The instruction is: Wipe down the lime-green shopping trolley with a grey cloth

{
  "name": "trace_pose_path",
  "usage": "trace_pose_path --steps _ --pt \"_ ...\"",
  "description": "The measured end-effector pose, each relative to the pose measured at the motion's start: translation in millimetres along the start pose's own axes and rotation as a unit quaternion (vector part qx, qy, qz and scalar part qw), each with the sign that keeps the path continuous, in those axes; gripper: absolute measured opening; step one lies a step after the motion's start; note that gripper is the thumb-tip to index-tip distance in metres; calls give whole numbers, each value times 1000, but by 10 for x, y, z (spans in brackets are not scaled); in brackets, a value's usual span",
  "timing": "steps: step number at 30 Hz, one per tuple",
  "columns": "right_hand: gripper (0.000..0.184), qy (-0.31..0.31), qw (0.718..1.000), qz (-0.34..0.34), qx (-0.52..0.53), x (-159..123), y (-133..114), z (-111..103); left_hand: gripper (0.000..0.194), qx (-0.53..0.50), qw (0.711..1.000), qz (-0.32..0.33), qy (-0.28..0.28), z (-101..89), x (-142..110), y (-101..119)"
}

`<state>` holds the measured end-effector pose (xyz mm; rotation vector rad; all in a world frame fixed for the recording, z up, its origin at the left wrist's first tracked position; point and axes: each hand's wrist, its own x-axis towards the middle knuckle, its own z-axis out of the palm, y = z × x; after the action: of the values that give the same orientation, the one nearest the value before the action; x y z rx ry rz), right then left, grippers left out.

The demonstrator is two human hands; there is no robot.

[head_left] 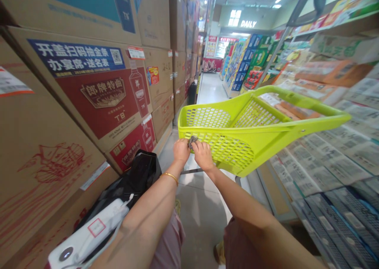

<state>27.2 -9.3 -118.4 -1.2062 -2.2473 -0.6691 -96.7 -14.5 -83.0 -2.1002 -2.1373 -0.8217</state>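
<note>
Here, we pinch a small, dark grey, crumpled-looking object between the fingertips of our left hand and right hand, both with fingers curled in. It looks soft and uneven with a slight sheen, though our fingers hide part of it and we cannot tell its full shape. It sits at the left end of the lime-green plastic shopping cart basket, by the perforated side; we cannot tell if it is attached. Brown cardboard cartons rise on our left, and stacked, plastic-wrapped packages lie on our right.
</note>
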Motion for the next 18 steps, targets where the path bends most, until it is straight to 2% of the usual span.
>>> trace_pose_path --steps 3,6,10,13,15,18 --pt "30 4 1000 -10 -2 -1 38 -11 15 2 1000 6 0 -4 -8 7" --pt "29 18 1000 -8 -4 109 111 -125 12 7 1000 8 6 -1 -15 24" --pt "30 87 994 60 -6 336 223 -331 14 10 1000 11 15 40 -19 43" --pt "30 127 987 100 1 418 279 -395 15 13 1000 4 20 78 -18 40" --pt "30 120 988 94 0 390 277 -367 14 12 1000 9 21 90 -20 30" --pt "29 77 996 50 -13 257 214 -260 13 11 999 26 22 85 -25 14"
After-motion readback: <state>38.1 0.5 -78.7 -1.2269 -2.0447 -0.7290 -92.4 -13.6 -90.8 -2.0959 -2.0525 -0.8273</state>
